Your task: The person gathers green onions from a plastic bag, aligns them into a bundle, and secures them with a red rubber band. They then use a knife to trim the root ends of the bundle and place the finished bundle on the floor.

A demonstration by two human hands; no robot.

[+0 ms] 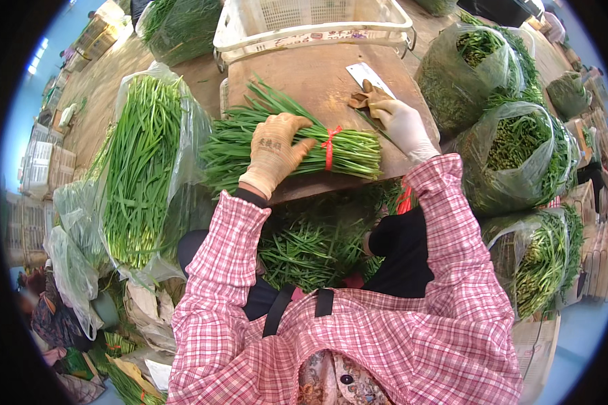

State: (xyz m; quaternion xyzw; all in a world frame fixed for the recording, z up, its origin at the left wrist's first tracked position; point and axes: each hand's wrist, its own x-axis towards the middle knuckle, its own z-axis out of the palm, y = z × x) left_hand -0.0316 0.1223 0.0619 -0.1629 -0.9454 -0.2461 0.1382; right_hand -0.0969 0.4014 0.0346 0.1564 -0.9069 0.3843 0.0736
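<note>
A bundle of long flat green leaves, like garlic chives (357,152), lies across a brown wooden board (304,63), tied with red tape (329,147). My left hand (278,144), in a beige knit glove, curls over its leafy part, left of the tape; the fingertips are partly hidden. Above the bundle's cut ends, my right hand (403,124), in a thin white glove, pinches a crumpled brown piece of material (370,96). Beside that piece lies a flat pale metal blade (367,76); whether they are joined cannot be told. Loose green leaves (304,253) lie below the board's near edge.
A white plastic crate (309,38) stands beyond the board. At the left is a clear bag of chives (142,167). Several filled bags, one with greens (517,142), line the right side. Red tape strips (404,200) hang near my right knee. People are in the far background.
</note>
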